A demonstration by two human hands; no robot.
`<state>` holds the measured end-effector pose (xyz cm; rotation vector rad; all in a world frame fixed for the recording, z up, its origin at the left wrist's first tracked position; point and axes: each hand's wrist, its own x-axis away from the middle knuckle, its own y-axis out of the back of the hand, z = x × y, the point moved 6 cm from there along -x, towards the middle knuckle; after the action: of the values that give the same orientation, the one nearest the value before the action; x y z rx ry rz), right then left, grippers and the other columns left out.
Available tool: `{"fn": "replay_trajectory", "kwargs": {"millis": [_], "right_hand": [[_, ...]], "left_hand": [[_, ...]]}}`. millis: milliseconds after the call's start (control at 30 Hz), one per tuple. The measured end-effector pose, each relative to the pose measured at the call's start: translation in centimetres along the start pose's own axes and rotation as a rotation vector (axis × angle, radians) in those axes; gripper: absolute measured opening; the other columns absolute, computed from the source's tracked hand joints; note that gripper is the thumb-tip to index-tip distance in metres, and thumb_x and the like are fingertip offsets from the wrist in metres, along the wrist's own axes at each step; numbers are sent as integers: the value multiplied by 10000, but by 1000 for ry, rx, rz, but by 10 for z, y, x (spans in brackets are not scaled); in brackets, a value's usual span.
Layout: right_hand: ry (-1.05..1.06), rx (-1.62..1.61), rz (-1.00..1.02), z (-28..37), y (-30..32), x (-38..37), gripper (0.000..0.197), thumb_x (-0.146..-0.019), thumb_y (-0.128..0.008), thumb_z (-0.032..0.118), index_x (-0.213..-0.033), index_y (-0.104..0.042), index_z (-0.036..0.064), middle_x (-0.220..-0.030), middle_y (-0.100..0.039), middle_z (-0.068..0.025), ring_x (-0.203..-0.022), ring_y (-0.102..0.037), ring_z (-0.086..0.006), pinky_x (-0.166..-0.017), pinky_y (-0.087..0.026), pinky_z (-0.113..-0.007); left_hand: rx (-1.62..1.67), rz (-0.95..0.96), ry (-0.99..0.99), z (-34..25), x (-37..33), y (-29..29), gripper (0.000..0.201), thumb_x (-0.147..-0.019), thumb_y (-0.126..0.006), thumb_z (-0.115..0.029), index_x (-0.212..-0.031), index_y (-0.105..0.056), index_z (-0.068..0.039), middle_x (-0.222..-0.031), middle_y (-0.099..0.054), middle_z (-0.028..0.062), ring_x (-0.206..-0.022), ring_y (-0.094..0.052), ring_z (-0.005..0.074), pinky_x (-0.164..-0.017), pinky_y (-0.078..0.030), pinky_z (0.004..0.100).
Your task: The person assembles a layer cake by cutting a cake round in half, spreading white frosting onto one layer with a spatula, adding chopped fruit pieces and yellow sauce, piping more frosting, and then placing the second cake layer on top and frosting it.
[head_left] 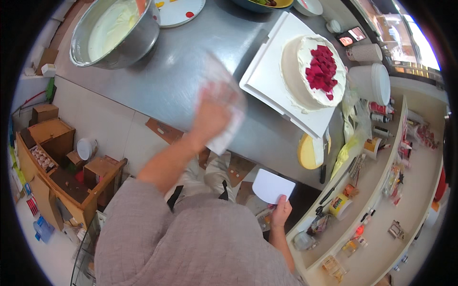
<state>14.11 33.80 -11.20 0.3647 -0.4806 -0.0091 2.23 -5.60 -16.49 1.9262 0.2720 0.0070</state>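
My left hand (212, 112) is smeared by motion above the steel table (167, 71), gripping a pale cloth (231, 126). Down by the table's front edge, my right hand (280, 213) pinches the corner of a white, round-edged dough scraper (273, 186). A round cake (296, 71) coated in cream stands on a white rectangular board (265, 74) to the right of the cloth. Dark red fruit cubes (321, 71) are heaped on its top. Close to the board's near corner lies a yellow-and-white round piece (311, 151), with a knife handle (323, 174) beside it.
A big steel bowl of cream (148, 35) sits at the far left, next to a white plate (176, 16). White tubs (369, 83), a phone (351, 36) and a plastic piping bag (347, 150) line the right side. Shelves (329, 224) with tools curve along the right.
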Motion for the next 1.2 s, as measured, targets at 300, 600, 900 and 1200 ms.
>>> {"fn": "replay_trajectory", "kwargs": {"millis": [300, 600, 900, 1200], "right_hand": [[43, -208, -429, 5, 68, 76, 388, -1038, -438, 327, -920, -594, -9, -695, -602, -57, -544, -539, -123, -503, -417, -256], [66, -664, -404, 44, 54, 62, 406, -1032, -422, 412, -1090, -569, 38, -802, -633, -36, -573, -555, -134, -466, -421, -275], [-58, -631, 4, 39, -41, 23, 396, -1042, -415, 369, -978, -601, 25, -756, -614, -49, -567, -526, -123, -488, -442, -270], [-33, -668, 63, 62, -57, 11, 400, -1035, -448, 350, -904, -620, 14, -722, -643, -63, -531, -567, -132, -474, -458, -259]], "left_hand": [[621, 1062, -851, -265, 151, -103, 393, -1017, -361, -289, -1157, -632, -42, -1150, -623, 233, -1194, -541, 326, -1060, -383, 414], [1487, 828, 290, -139, 52, 5, 387, -1057, -344, -316, -1130, -567, -9, -995, -651, 106, -875, -646, 181, -776, -552, 348], [1554, 44, 934, 80, 71, 57, 358, -1051, -393, -291, -1252, -524, -26, -1164, -612, 100, -989, -621, 195, -775, -547, 324], [892, -122, 269, 29, 37, 213, 307, -1022, -447, -175, -1254, -543, 2, -1094, -619, 78, -990, -579, 131, -845, -474, 282]]}}
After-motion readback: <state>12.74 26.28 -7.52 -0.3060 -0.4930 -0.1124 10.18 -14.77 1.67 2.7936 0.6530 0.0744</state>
